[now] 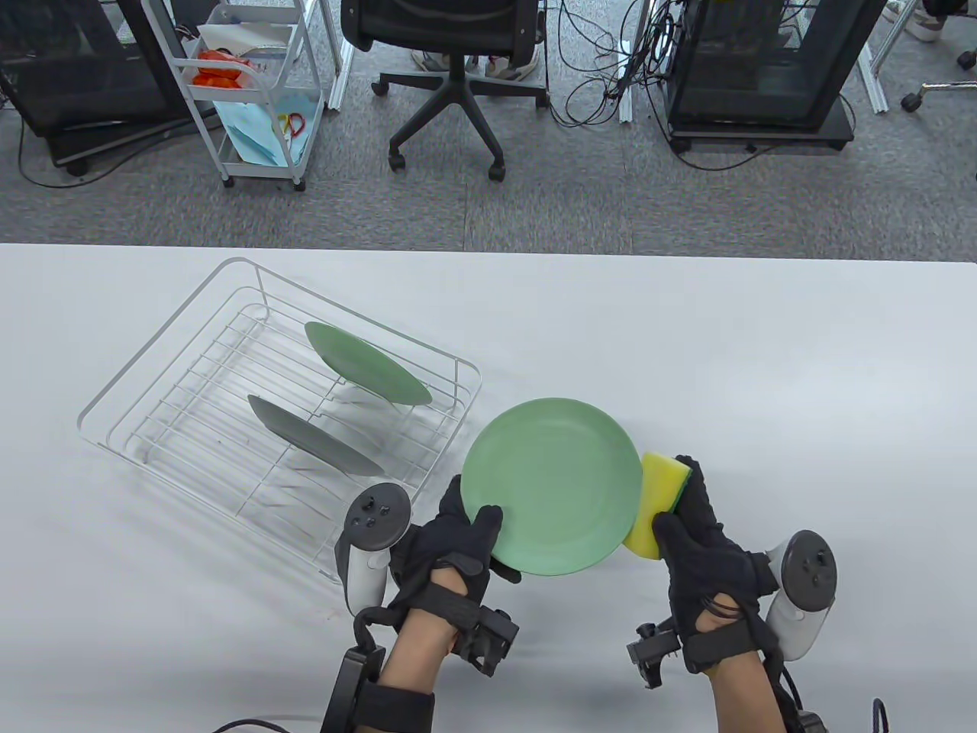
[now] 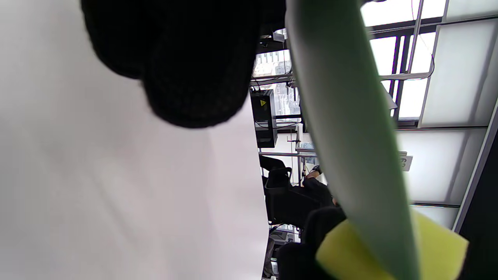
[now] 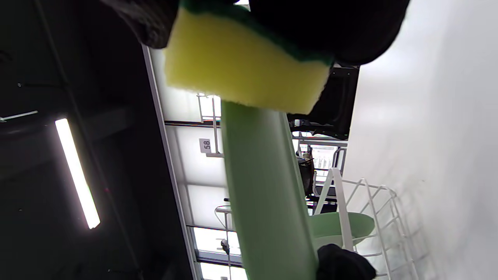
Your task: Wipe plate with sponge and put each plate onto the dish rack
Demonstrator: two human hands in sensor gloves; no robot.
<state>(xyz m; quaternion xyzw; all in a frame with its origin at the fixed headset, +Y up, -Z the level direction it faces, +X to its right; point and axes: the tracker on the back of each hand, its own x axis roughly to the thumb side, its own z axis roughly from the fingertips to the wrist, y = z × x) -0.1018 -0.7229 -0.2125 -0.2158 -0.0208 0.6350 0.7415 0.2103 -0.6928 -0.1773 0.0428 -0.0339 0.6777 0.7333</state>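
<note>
My left hand grips the near-left rim of a green plate, lifted off the table and roughly level. At the plate's right edge my right hand holds a yellow sponge with a green scouring side, partly tucked under the rim. The wrist views show the plate edge-on with the sponge against it. The white wire dish rack sits to the left, holding a green plate and a grey plate, both leaning in its slots.
The table's far edge runs across the upper part of the table view. Beyond it stand an office chair, a small white cart and dark cabinets with cables on the floor.
</note>
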